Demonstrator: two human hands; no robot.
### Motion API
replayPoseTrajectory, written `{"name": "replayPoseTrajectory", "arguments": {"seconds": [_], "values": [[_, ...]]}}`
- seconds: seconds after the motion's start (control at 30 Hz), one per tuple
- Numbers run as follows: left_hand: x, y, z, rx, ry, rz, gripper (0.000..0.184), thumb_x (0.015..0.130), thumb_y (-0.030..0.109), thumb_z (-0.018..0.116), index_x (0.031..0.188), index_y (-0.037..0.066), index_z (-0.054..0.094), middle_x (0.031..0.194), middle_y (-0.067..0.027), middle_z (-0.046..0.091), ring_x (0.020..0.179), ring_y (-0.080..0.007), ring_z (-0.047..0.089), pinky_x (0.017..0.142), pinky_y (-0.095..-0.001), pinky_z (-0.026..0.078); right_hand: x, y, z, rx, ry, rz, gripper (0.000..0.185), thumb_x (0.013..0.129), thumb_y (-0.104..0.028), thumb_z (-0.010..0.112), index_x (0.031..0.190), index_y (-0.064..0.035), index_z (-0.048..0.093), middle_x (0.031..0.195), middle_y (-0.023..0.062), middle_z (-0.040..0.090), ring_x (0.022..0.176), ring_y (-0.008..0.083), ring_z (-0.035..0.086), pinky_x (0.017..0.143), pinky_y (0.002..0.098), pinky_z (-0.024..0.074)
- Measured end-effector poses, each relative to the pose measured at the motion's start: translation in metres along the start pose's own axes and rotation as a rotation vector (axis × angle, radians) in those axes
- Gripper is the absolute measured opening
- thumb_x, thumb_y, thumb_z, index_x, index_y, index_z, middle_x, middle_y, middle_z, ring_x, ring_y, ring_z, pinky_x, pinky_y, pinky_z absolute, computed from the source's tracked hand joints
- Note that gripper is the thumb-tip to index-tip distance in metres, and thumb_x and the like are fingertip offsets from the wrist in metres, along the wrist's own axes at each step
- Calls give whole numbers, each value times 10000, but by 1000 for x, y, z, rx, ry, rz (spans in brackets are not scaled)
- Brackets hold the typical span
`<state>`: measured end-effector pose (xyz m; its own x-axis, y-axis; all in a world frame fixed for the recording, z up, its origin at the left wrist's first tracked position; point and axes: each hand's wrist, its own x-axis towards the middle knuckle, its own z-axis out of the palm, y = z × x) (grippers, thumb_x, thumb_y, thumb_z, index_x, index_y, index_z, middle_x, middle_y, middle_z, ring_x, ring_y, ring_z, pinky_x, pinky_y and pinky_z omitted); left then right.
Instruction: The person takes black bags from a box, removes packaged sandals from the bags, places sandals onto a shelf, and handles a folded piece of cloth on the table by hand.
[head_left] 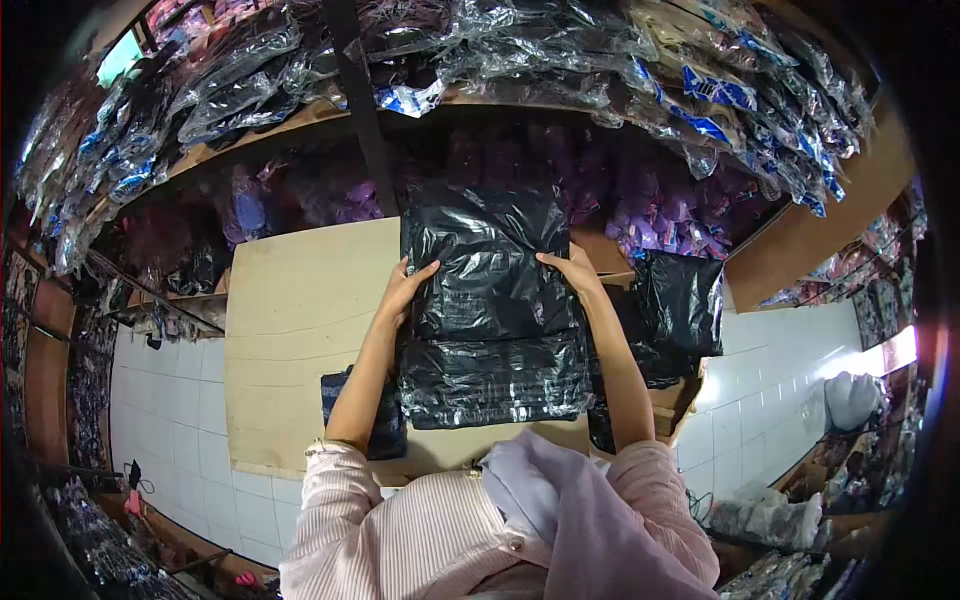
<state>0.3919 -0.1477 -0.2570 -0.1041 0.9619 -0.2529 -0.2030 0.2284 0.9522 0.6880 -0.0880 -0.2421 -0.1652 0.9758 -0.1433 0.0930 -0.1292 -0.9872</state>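
A shiny black plastic package (490,270) spans the space between my two hands, above the table. My left hand (404,287) grips its left edge, thumb on top and the other fingers mostly hidden beneath. On the opposite edge my right hand (574,271) holds it the same way. A crease crosses the package's lower part; whether this is one folded package or two overlapping ones, I cannot tell. Dark folded fabric (388,435) lies on the table by my left forearm, partly covered. To the right of my right forearm rests another black plastic package (685,300).
The pale wooden table (300,330) extends to the left. An open cardboard box (688,405) sits under the black packages at right. Overhead, a shelf (270,125) is piled with plastic-wrapped goods, with purple bagged items (670,225) below. A grey sack (853,400) stands on the tiled floor (170,400).
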Motion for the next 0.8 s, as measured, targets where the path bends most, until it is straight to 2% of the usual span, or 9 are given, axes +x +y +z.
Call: {"name": "replayPoseTrajectory", "arguments": {"seconds": [0.2, 0.27, 0.3, 0.43, 0.53, 0.63, 0.67, 0.73, 0.8], "values": [[23, -12, -10, 51, -34, 33, 507, 771, 225, 705, 1159, -28, 497, 1048, -127, 602, 932, -189, 586, 817, -299, 462, 15, 4, 2, -28, 8, 15, 508, 676, -177, 767, 1091, 18, 549, 1015, 92, 626, 903, 172, 583, 825, 291, 441], [26, -7, -16, 306, 20, 109, 587, 776, 232, 699, 1217, -56, 438, 1104, -146, 572, 1001, -200, 554, 865, -300, 435, 12, -1, 0, -89, 55, 20, 582, 678, -192, 770, 1145, 41, 514, 1037, 113, 614, 937, 182, 572, 822, 296, 445], [24, -4, -18, 278, -23, 167, 662, 801, 244, 672, 1293, -43, 335, 1205, -168, 499, 1059, -218, 517, 893, -314, 415, 20, 6, -7, -128, 43, -14, 738, 698, -244, 761, 1256, 68, 393, 1066, 144, 595, 981, 195, 555, 846, 293, 430], [54, 0, -29, 267, 32, 323, 738, 808, 249, 661, 1362, 61, 212, 1284, -221, 390, 1130, -258, 460, 902, -365, 410, 45, 1, -14, -24, 146, 4, 822, 781, -291, 685, 1346, 64, 206, 1071, 166, 588, 1009, 210, 542, 905, 291, 384], [74, 22, -18, 334, 11, 442, 520, 866, 163, 563, 1322, 90, 325, 1233, -184, 456, 1120, -231, 469, 908, -309, 394, 73, -12, -20, -124, 111, 32, 568, 853, -301, 566, 1357, -171, 340, 1153, 104, 543, 1021, 201, 518, 862, 283, 391], [109, 22, -21, 490, -25, 478, 410, 864, 109, 522, 1259, 55, 427, 1176, -166, 523, 1098, -221, 499, 925, -292, 383, 105, -14, -29, -115, 33, 87, 457, 886, -271, 505, 1329, -238, 393, 1156, 37, 550, 1019, 186, 518, 837, 282, 383], [123, 11, -21, 487, 16, 629, 361, 847, 84, 507, 1202, 20, 498, 1139, -164, 563, 1084, -235, 525, 935, -301, 382, 108, -16, -28, -117, 34, 79, 457, 886, -271, 505, 1329, -238, 393, 1156, 37, 550, 1019, 186, 518, 837, 282, 383], [130, 13, -18, 530, 10, 510, 355, 839, 81, 512, 1183, -5, 520, 1150, -191, 557, 1093, -273, 527, 950, -328, 378, 113, -20, -25, -51, 49, 83, 355, 900, -262, 476, 1255, -275, 482, 1131, -18, 565, 1009, 150, 517, 829, 303, 378], [135, 10, -17, 556, 74, 520, 340, 833, 86, 521, 1155, -20, 540, 1146, -197, 558, 1095, -293, 524, 954, -330, 380, 128, -6, -29, -3, 19, 39, 330, 896, -273, 480, 1216, -209, 532, 1104, -13, 578, 1015, 127, 508, 833, 309, 382]]}}
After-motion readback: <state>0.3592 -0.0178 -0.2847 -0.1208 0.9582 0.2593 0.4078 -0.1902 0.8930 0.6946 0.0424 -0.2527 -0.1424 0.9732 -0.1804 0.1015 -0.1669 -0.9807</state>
